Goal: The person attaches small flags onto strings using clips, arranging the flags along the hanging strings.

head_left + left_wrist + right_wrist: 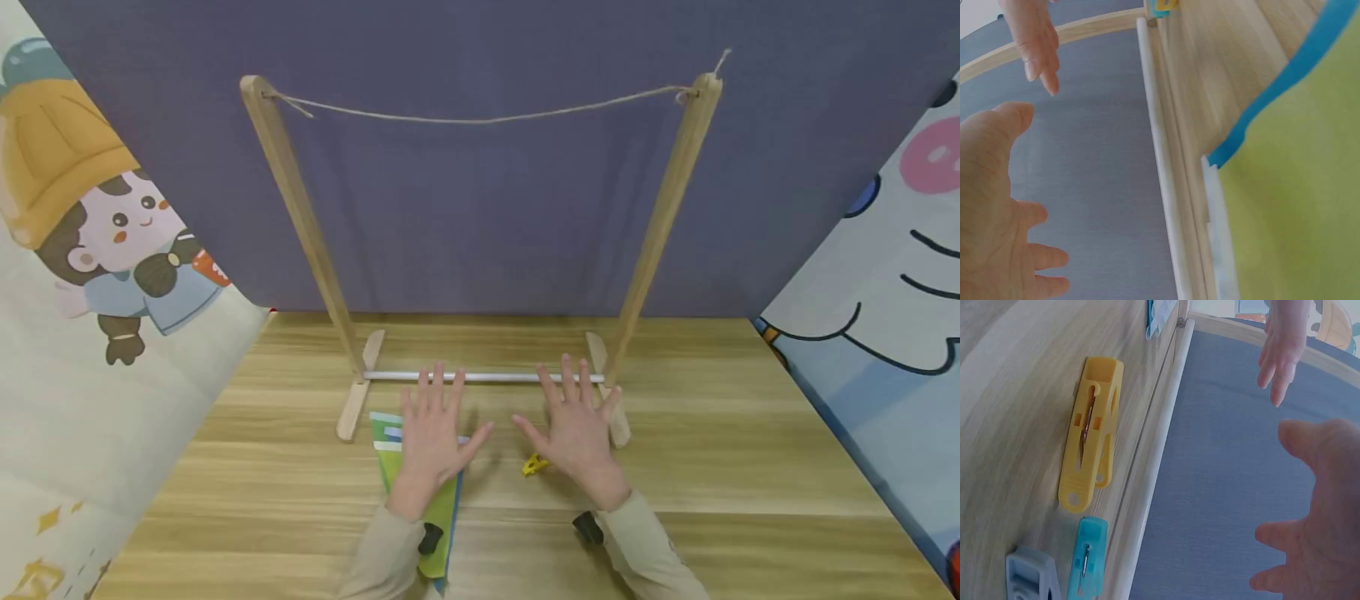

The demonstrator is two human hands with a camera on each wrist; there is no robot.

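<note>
My left hand (433,442) is held palm down with its fingers spread, above a flat lime-green cloth-like piece (446,533) with blue edging and a white strip. My right hand (579,437) is spread in the same way, holding nothing. Beside and below it lies a yellow clothespin (534,464). The right wrist view shows that yellow clothespin (1089,437) near a teal clothespin (1088,557) and a grey clothespin (1032,573). The left hand covers part of the green piece.
Beyond the hands stands a wooden frame with a left post (307,225), a right post (663,225) and a white rod (495,377) low between them. A slack string (480,121) joins the post tops. The wooden table (247,500) meets a dark blue-grey backdrop (480,217).
</note>
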